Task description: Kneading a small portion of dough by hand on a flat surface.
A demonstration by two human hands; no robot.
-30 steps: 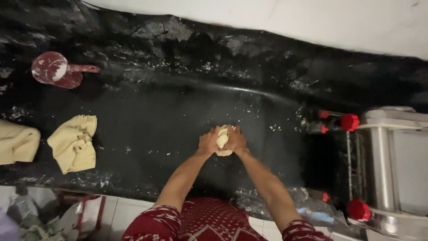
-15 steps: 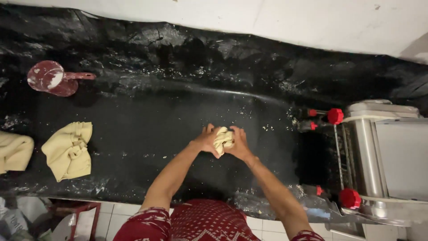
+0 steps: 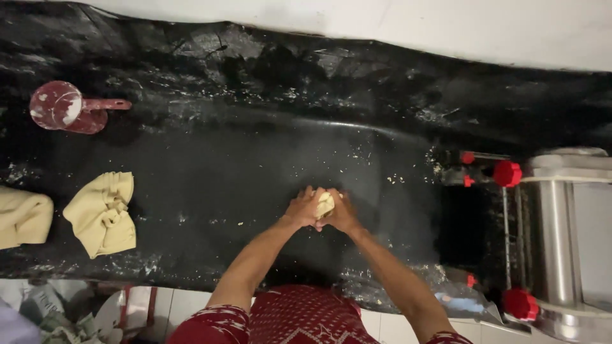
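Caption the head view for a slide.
Both hands, left hand and right hand, press a dough lump on black sheet.

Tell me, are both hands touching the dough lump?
Touching. The head view shows the left hand and right hand cupped against the dough lump from either side.

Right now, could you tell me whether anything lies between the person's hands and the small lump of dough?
Nothing visible does: the left hand and the right hand already press the dough lump between them.
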